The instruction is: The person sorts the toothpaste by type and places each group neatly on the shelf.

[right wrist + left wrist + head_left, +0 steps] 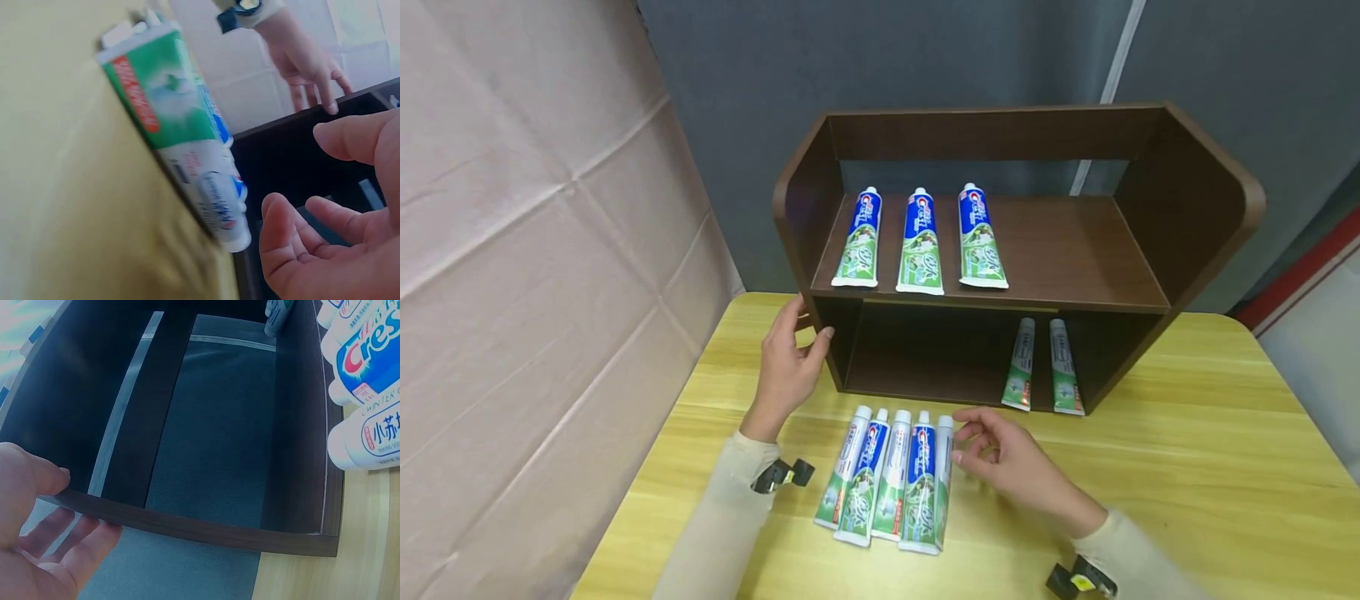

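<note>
My left hand [786, 362] holds the left side panel of a dark brown two-tier shelf [917, 354], thumb and fingers on either side of its edge. In the left wrist view the panel edge [206, 532] runs between them. My right hand [1011, 458], fingers loosely bent and parted with nothing between them, is beside the rightmost toothpaste tube [944, 475] of a row on the table. That white-and-green tube [178, 94] appears apart from the fingertips in the right wrist view. Several tubes lie there, blue-green Crest ones [921, 483] alternating with white-green ones [891, 487].
Three blue-green tubes [920, 242] lie on the upper tier, left to centre. Two white-green tubes [1019, 367] lie in the lower tier at the right. The yellow wood-grain table [1210, 467] carries the shelf. A grey curtain [925, 50] hangs behind, a pale cloth [535, 292] at left.
</note>
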### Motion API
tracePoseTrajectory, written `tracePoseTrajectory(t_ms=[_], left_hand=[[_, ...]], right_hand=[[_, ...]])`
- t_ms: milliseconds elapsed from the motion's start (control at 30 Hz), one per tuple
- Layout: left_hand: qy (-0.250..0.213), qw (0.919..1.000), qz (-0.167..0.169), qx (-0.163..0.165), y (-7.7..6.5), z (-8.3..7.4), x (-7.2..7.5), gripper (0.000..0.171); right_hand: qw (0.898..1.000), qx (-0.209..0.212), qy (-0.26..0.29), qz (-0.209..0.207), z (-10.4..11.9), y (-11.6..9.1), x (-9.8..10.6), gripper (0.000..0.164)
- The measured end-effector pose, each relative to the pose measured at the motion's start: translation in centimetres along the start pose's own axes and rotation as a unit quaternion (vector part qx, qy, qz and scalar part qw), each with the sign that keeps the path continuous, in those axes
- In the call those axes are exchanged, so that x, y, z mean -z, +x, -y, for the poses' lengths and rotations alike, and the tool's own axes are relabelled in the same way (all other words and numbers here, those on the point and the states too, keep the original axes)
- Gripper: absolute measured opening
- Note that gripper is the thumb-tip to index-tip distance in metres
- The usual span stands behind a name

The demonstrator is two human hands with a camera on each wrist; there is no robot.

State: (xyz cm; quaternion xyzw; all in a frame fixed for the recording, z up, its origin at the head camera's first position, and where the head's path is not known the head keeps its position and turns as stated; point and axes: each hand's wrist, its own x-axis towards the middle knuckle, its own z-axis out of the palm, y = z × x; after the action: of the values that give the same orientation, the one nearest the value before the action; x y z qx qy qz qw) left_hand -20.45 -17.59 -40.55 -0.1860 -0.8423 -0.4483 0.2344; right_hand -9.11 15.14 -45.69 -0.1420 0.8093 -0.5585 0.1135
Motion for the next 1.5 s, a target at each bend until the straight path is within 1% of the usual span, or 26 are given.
tracePoseTrajectory(t_ms=[100,233,400,500,667,767,933,1033,1133,1333,1500], left_hand=[[-0.003,1.0000,-0.001,0.001,0.0,0.1,0.0,0.056],[-0.001,1.0000,0.001,0.003,0.0,0.0,0.0,0.057],[-0.002,1.0000,0.003,0.005,0.0,0.0,0.0,0.057],[-0.003,1.0000,0.001,0.004,0.0,0.1,0.0,0.057],[-0.007,1.0000,0.001,0.002,0.0,0.1,-0.1,0.057],[-0.010,0.9999,0.000,0.004,0.0,0.0,-0.1,0.057],[-0.011,0.9999,-0.001,0.008,-0.1,0.1,-0.2,0.057],[-0.011,0.9999,-0.001,0.008,-0.1,0.1,-0.2,0.056],[-0.006,0.9999,0.000,0.010,-0.2,0.2,-0.2,0.055],[-0.006,0.9999,-0.002,0.009,-0.2,0.1,-0.1,0.054],[-0.007,0.9999,-0.004,0.010,-0.1,0.0,-0.1,0.054]], right_hand=[[1.000,-0.025,0.008,0.003,-0.7,-0.2,-0.7,0.054],[0.998,-0.055,0.009,-0.005,-1.5,-0.4,-1.6,0.053],[0.996,-0.082,0.015,-0.021,-2.0,-0.7,-2.5,0.061],[0.996,-0.091,0.010,-0.024,-2.2,-0.9,-2.9,0.066],[0.995,-0.094,-0.013,-0.026,-2.5,-0.9,-3.4,0.071],[0.994,-0.096,-0.023,-0.036,-2.4,-0.9,-3.6,0.077],[0.991,-0.121,-0.037,-0.051,-2.2,-0.8,-4.0,0.091],[0.988,-0.134,-0.051,-0.057,-2.1,-0.7,-4.2,0.094],[0.986,-0.136,-0.069,-0.062,-2.1,-0.7,-4.4,0.093],[0.985,-0.122,-0.099,-0.073,-2.0,-0.7,-5.0,0.089],[0.985,-0.116,-0.106,-0.072,-1.6,-1.0,-5.1,0.089]])
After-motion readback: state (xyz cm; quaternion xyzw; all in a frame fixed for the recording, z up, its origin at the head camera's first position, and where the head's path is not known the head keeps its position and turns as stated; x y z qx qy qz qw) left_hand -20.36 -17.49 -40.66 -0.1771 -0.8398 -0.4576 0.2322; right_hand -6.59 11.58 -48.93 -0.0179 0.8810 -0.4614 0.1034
